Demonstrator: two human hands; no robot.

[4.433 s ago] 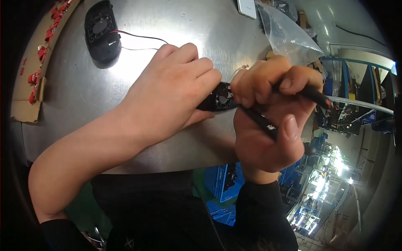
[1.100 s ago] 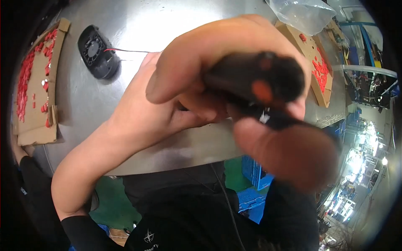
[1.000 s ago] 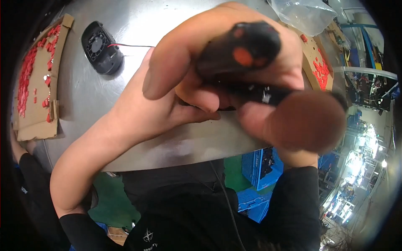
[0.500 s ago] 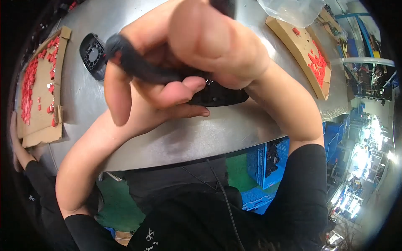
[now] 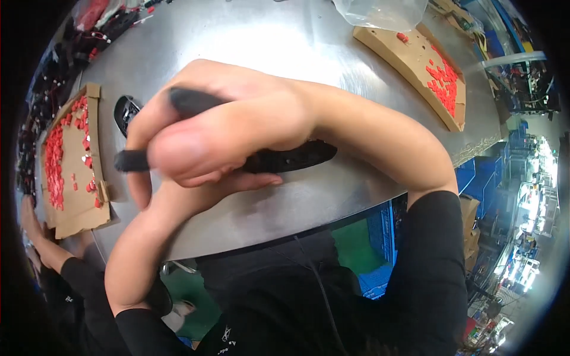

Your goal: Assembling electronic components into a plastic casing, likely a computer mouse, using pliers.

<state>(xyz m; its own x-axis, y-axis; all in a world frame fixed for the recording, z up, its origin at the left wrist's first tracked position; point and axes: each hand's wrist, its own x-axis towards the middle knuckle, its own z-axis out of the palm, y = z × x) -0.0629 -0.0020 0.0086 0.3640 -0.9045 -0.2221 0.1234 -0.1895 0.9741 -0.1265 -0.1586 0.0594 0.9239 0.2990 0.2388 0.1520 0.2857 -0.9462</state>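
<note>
My right hand (image 5: 237, 118), blurred, is closed in front of my left hand and covers most of it. A dark rounded bar (image 5: 193, 101) shows between the right hand's fingers and thumb; its kind is hidden. Its blunt black end (image 5: 132, 161) seems to stick out at the left. Beneath, my left hand (image 5: 208, 185) grips a long black plastic part (image 5: 294, 158), the thumb lying along its near edge. Where the part and the bar meet is hidden. To the left, on the metal table, lies a black housing (image 5: 124, 113), partly behind the fingers.
Red small parts fill a cardboard tray (image 5: 80, 204) at the left and another cardboard tray (image 5: 386, 50) at the far right, beside a clear plastic bag (image 5: 386, 12). Dark cabled parts (image 5: 53, 77) are heaped far left. A co-worker's forearm (image 5: 53, 252) reaches in at the left.
My right hand has come down and to the left, from high over the left hand to just in front of it. The view has shifted, so the trays sit differently in the picture.
</note>
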